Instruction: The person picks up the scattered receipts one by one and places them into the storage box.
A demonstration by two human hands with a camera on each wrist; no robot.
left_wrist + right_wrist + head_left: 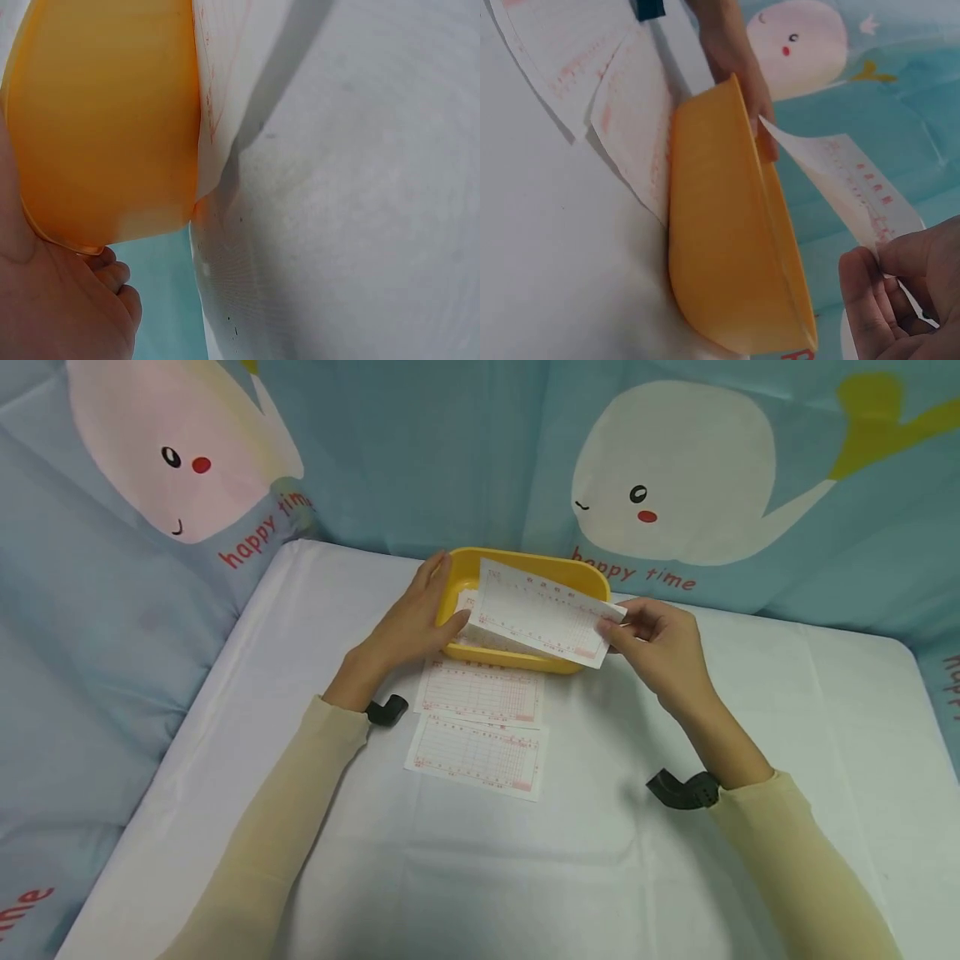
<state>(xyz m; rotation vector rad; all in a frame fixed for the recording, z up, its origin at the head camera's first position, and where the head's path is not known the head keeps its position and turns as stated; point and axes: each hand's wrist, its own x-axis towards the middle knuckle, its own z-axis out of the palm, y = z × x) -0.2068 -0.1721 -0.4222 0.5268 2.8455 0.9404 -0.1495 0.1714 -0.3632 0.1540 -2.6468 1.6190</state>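
Note:
A yellow plastic bin stands near the back of the table. My left hand grips its left end, thumb at the front rim and fingers around the side; the left wrist view shows the fingers curled at the rim. Between thumb and fingers, my right hand pinches the right end of a white paper form printed in red. This form slants above the bin and bends upward at its far end in the right wrist view. Inside the bin, more red-printed paper shows in part; the rest is hidden.
Two similar forms lie on the white tabletop before the bin: one form close against it, another form nearer me, touching or slightly overlapping. Behind hangs a blue curtain with whale prints. Dark wrist devices sit at both sleeves.

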